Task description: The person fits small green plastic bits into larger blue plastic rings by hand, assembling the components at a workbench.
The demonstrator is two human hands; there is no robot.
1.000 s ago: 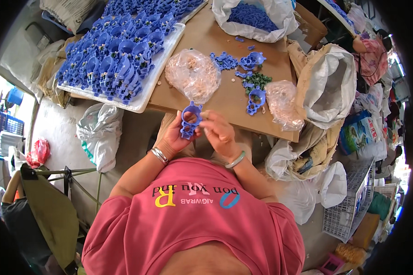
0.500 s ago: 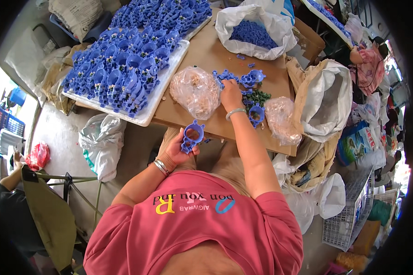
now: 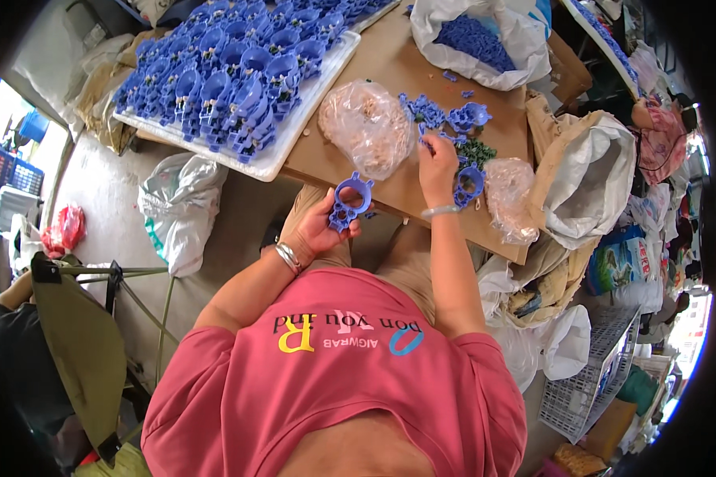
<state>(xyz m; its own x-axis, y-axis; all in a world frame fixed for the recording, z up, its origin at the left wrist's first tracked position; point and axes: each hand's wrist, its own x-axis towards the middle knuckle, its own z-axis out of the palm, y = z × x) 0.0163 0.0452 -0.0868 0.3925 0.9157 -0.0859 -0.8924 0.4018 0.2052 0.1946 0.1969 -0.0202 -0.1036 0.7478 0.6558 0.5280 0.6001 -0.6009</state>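
Note:
My left hand is closed round the lower end of a blue plastic ring-shaped part, held upright in front of the table edge. Over the table, my right hand has its fingers pinched together; whatever is between the fingertips is too small to name. Just beyond those fingertips lies a heap of small blue plastic pieces. Beside it are another blue ring part, a pile of dark green pieces and a third ring part near the right wrist.
A clear bag of pale small pieces and a smaller one flank the work spot. At left, a white tray carries many blue assemblies. A white sack of blue pieces stands behind; an open sack adjoins the right edge.
My right hand has drawn back toward me from the heap of small blue pieces. My left hand still holds the ring part. The whole view has shifted slightly.

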